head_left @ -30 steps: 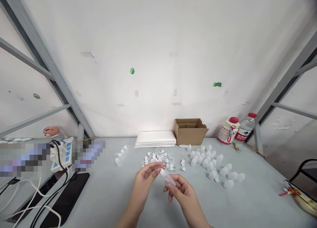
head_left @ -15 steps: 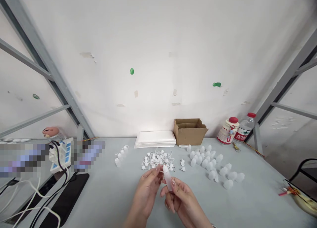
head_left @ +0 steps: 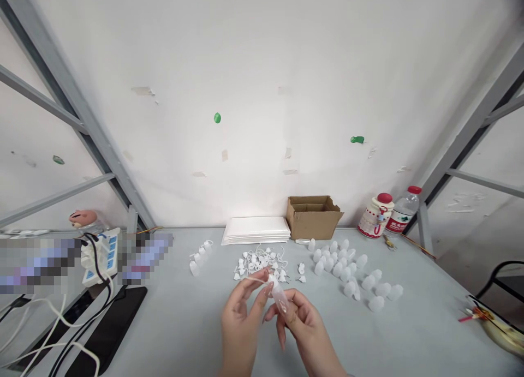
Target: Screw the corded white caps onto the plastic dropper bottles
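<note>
My right hand [head_left: 305, 319] is closed around the lower part of a small frosted white plastic bottle [head_left: 280, 300], which tilts up and to the left. At its top end, a white cap [head_left: 272, 280] is pinched by the thumb and fingers of my left hand [head_left: 243, 317]. A thin white cord [head_left: 254, 280] runs from the cap across my left fingers. Just beyond my hands lies a pile of white caps with cords [head_left: 257, 261]. Frosted white plastic shells [head_left: 339, 269] are spread to the right, and a short row of capped pieces [head_left: 200, 257] stands to the left.
A stack of white sheets [head_left: 256, 229] and an open cardboard box [head_left: 314, 224] stand against the wall. Two bottles [head_left: 375, 216] are at the back right. Power strip [head_left: 102, 257], tangled cables and a black flat object [head_left: 110, 330] occupy the left side.
My left hand has turned and its fingers have shifted up around the cap, with the cord now showing across them. The bottle tilts slightly more in my right hand.
</note>
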`<state>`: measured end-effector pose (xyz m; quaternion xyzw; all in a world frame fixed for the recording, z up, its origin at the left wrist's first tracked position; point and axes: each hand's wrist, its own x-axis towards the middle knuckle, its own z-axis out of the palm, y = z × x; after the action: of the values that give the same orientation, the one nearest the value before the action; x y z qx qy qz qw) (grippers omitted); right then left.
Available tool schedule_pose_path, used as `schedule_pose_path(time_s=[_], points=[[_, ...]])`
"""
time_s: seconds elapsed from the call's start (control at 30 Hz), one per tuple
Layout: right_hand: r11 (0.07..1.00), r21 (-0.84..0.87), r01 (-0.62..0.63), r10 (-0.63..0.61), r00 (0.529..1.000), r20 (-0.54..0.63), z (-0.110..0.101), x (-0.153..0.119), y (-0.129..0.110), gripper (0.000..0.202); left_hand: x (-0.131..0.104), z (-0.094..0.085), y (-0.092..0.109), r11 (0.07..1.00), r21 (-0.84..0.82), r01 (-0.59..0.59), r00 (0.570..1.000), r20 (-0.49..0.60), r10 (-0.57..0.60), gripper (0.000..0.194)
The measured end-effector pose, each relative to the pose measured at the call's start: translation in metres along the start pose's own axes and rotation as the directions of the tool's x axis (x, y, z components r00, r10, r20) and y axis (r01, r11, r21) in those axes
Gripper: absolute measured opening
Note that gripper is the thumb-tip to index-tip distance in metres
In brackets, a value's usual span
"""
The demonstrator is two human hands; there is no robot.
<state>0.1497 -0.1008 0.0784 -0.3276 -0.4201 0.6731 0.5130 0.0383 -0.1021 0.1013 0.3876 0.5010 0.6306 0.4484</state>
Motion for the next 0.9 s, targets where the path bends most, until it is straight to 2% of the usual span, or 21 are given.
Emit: schedule_pose_path(time_s=[0.07,0.23,0.3,0.43,0.47,0.53,0.6,0.7,0.83,0.9], points=[[0.999,-0.044,0.017,-0.018,1.000,-0.020,0.001,-0.001,0.003,0.035,0.003,0.002,0.003,0.991,-0.074,0.108,0.994,0.026,-0.107,0.032],[0.993,-0.109,0.041,-0.051,0.995,-0.088,0.003,-0.003,0.007,0.036,0.010,-0.001,0.004,0.972,-0.135,0.194,0.981,0.046,-0.189,0.033],[0.997,-0.072,-0.001,-0.002,0.999,-0.037,0.002,-0.003,0.006,0.038,0.014,-0.005,0.005,0.954,-0.171,0.246,0.967,0.103,-0.231,0.034],[0.970,0.108,-0.220,0.205,0.970,0.134,-0.001,0.000,0.001,0.043,0.021,-0.012,0.010,0.923,-0.204,0.326,0.923,0.280,-0.264,0.039],[0.960,0.124,-0.250,0.232,0.962,0.146,-0.001,0.001,0.000,0.044,0.022,-0.013,0.010,0.925,-0.193,0.329,0.918,0.294,-0.265,0.038],[0.971,0.084,-0.224,0.215,0.971,0.105,0.000,0.002,0.000,0.044,0.024,-0.015,0.008,0.937,-0.162,0.311,0.926,0.274,-0.260,0.036],[0.993,-0.009,-0.117,0.117,0.993,0.004,0.000,0.003,0.002,0.041,0.025,-0.016,0.005,0.950,-0.138,0.281,0.942,0.228,-0.245,0.033],[0.995,-0.102,-0.003,-0.008,0.995,-0.104,0.000,0.004,0.004,0.042,0.025,-0.018,0.001,0.961,-0.127,0.246,0.954,0.209,-0.217,0.032],[0.997,-0.069,-0.047,0.042,0.997,-0.059,-0.003,0.003,0.003,0.036,0.024,-0.019,0.002,0.970,-0.106,0.217,0.928,0.330,-0.171,0.033],[0.997,-0.041,-0.058,0.056,0.997,-0.044,-0.003,0.001,0.002,0.036,0.024,-0.020,0.002,0.974,-0.089,0.209,0.924,0.345,-0.166,0.026]])
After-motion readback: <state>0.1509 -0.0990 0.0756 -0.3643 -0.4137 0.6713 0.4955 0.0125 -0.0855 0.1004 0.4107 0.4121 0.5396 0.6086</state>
